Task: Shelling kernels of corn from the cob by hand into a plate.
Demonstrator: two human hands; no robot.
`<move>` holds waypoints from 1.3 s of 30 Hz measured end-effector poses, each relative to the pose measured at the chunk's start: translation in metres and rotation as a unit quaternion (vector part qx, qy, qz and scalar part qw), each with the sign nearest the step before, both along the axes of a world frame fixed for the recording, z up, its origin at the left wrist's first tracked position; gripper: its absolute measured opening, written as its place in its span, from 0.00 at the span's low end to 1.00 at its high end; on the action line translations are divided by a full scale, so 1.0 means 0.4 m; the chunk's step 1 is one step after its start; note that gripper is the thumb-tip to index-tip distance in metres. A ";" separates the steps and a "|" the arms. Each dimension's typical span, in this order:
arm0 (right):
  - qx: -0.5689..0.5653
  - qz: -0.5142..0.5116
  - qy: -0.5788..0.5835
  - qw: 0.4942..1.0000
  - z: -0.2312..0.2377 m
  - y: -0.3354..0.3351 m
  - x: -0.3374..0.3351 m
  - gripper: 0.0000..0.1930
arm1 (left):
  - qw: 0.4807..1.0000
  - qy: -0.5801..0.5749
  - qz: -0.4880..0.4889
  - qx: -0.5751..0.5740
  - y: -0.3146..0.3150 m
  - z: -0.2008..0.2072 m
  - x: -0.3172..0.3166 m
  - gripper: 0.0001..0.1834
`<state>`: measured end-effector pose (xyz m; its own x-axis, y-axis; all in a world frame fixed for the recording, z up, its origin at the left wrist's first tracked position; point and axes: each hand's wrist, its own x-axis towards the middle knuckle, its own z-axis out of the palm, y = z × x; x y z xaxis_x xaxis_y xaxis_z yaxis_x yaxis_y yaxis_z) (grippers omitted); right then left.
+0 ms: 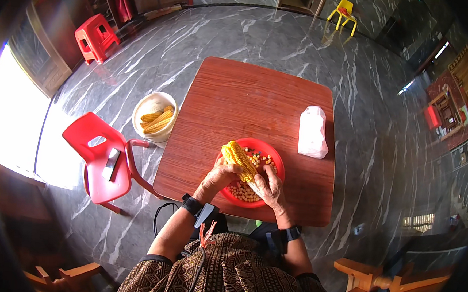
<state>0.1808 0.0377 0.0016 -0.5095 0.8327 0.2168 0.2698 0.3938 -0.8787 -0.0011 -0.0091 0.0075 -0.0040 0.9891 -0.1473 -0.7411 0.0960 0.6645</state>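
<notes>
A yellow ear of corn [238, 159] is held slantwise above a round red plastic basin [277, 155]. My left hand [222, 173] wraps round the ear from its left side. From the right, my right hand [269, 188] grips the lower end, its fingers partly hidden behind the cob. Loose corn kernels [242, 191] lie in the basin under both hands. Some kernels are missing from view behind my hands and the cob.
The basin stands on a reddish-brown wooden table [236, 103]. A white plastic-wrapped pack [313, 132] lies at its right. Left of the table are a white bucket [137, 113] with several corn ears [158, 121] and a red chair [103, 178] bearing a dark flat object [111, 164].
</notes>
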 end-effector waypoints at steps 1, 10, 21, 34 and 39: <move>-0.001 0.000 0.000 1.000 0.001 -0.001 0.002 0.22 | 1.000 -0.006 0.006 0.001 -0.001 -0.003 -0.001 0.29; -0.082 0.042 0.065 0.994 0.060 -0.001 0.002 0.18 | 0.999 -0.042 0.000 0.015 0.006 0.002 -0.003 0.27; -0.122 0.025 0.040 0.991 0.047 -0.002 0.005 0.16 | 0.999 -0.042 -0.002 0.019 0.004 -0.004 -0.003 0.28; 0.012 0.019 0.042 0.999 0.037 -0.004 -0.004 0.15 | 0.999 -0.032 -0.010 0.001 0.003 -0.012 -0.007 0.29; 0.034 -0.008 0.057 0.998 0.000 0.003 0.003 0.16 | 1.000 -0.028 -0.012 0.004 0.009 -0.007 0.001 0.29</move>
<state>0.1820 0.0391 0.0015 -0.4656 0.8217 0.3286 0.1762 0.4500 -0.8755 -0.0006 -0.0054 0.0046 0.0272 0.9899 -0.1393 -0.7752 0.1089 0.6222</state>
